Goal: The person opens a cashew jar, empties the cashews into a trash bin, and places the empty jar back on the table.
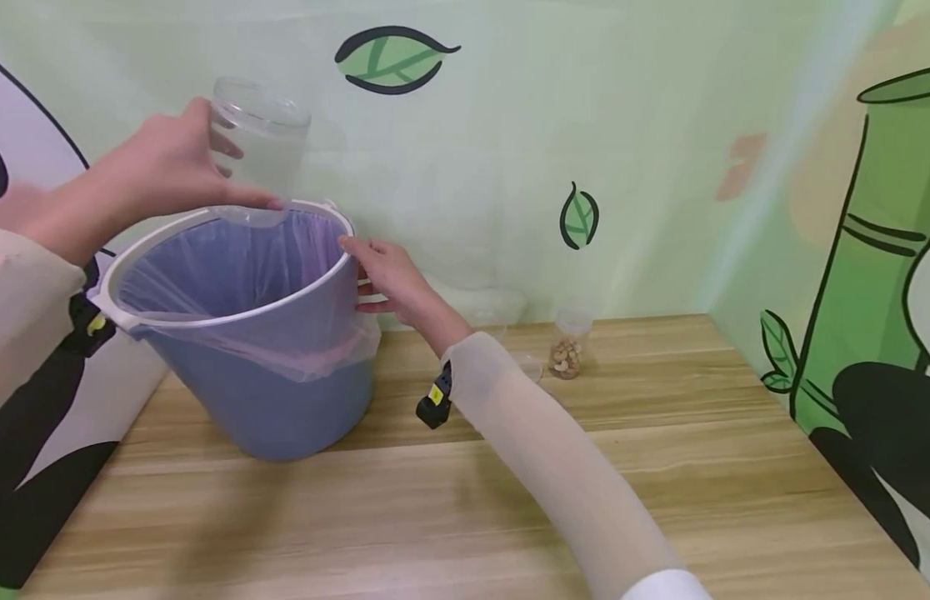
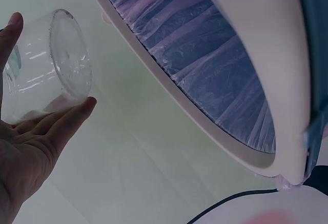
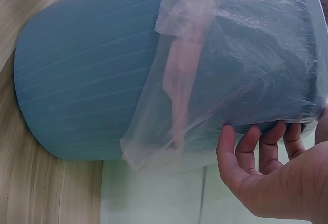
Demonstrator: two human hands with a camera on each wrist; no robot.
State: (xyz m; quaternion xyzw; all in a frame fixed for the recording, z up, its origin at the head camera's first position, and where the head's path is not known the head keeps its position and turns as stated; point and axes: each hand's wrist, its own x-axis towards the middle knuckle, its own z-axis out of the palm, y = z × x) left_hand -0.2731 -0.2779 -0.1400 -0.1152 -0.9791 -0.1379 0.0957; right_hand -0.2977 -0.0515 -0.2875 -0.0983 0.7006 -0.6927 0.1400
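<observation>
In the head view my left hand (image 1: 176, 162) holds a clear jar (image 1: 266, 154) over the far side of the trash can's mouth. The left wrist view shows the jar (image 2: 43, 65) between thumb and fingers, see-through with a thick round end. Below stands a blue trash can (image 1: 285, 400) with a white rim, lined with a thin clear bag (image 1: 247, 262). My right hand (image 1: 393, 279) grips the can's right rim, thumb on top and fingers curled outside. In the right wrist view these fingers (image 3: 246, 149) lie against the bag's overhang (image 3: 200, 80).
A small clear jar of nuts (image 1: 566, 354) stands at the back of the wooden table (image 1: 660, 467), near the wall. Another clear container (image 1: 528, 365) is partly hidden behind my right forearm. A printed backdrop (image 1: 645, 100) rises behind the table.
</observation>
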